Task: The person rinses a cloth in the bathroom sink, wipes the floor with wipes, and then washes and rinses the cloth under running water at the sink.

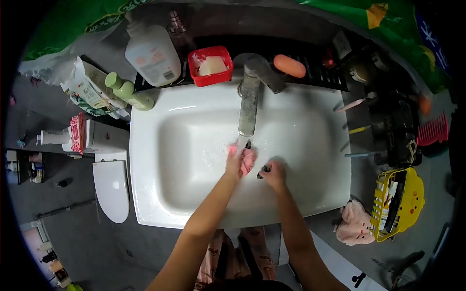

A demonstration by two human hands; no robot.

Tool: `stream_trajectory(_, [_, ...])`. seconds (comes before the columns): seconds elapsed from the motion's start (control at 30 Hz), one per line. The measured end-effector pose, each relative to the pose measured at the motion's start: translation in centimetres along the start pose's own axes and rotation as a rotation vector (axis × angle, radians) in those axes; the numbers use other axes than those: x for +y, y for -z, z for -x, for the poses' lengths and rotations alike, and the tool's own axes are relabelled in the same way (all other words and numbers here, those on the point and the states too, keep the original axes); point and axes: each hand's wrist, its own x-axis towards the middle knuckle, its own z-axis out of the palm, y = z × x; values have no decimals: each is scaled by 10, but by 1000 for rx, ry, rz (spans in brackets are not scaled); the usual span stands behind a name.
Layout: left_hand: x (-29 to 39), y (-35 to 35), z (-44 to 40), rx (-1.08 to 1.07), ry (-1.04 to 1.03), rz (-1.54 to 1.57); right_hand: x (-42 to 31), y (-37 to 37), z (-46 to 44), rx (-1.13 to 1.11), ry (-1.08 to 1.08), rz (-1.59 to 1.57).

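Note:
Under the faucet, my left hand grips a wet pink cloth in the white sink. Water from the spout runs onto the cloth and hand. A small dark spot shows just behind the cloth; whether it is the drain or an object I cannot tell. To the right of the cloth, my right hand is low in the basin with its fingers curled on a small dark object. What kind of object this is, I cannot make out. The two hands are apart.
Behind the basin stand a red soap box with white soap, a large white pump bottle and an orange bar. A green bottle is at the left corner. At right are toothbrushes, a yellow basket and a pink cloth.

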Motion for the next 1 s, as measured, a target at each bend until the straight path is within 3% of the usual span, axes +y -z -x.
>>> stream_trajectory(0.03, [5,-1,5,5,9,-30,-9,-7,-3,103,2,-66])
stream_trajectory(0.07, [11,-3,13,14,21,-58,-20,-14,-10,345,178,-177])
stream_trajectory(0.13, [18,-6,24,72,16,-48,-52,-13,-18,-173,-319,-987])
stream_trajectory(0.23, [22,-13,31,139,-87,-93,-84,-10,-21,-408,-387,-1199])
stream_trajectory(0.3, [35,-23,44,185,-168,-228,-91,-17,-20,-280,-355,-1165])
stream_trajectory(0.33, [39,-14,43,276,-272,-514,-93,-22,-20,-218,-339,-1146])
stream_trajectory(0.37, [44,1,40,366,-372,-800,-93,-37,-17,24,-236,-1199])
stream_trajectory(0.4, [47,14,39,453,-471,-1086,-85,-46,-18,20,-295,-1318])
stream_trajectory(0.47, [55,28,42,610,-311,-727,-89,-33,-19,11,-411,-1555])
stream_trajectory(0.5, [53,37,38,581,-264,-660,-89,-25,-21,-132,-528,-1581])
stream_trajectory(0.6, [45,22,28,303,41,-208,-94,-11,-17,-351,-512,-1731])
stream_trajectory(0.7, [31,1,23,53,110,134,-88,-14,-19,-633,-454,-1800])
stream_trajectory(0.73, [27,-3,20,-32,135,248,-91,-10,-17,-504,-446,-1754])
stream_trajectory(0.8, [20,-3,8,61,10,230,-98,-4,-12,-252,-428,-1653])
stream_trajectory(0.83, [21,-9,13,115,-54,189,-95,-15,-12,-128,-286,-1618])
stream_trajectory(0.93, [18,-34,44,326,-284,-162,-79,-51,-28,-539,-612,-1822])
stream_trajectory(0.97, [12,-37,52,402,-367,-322,-109,-16,-24,-615,-781,-1763])
stream_trajectory(1.0, [0,-31,54,334,-500,-410,-104,-29,-29,-708,-606,-1881])
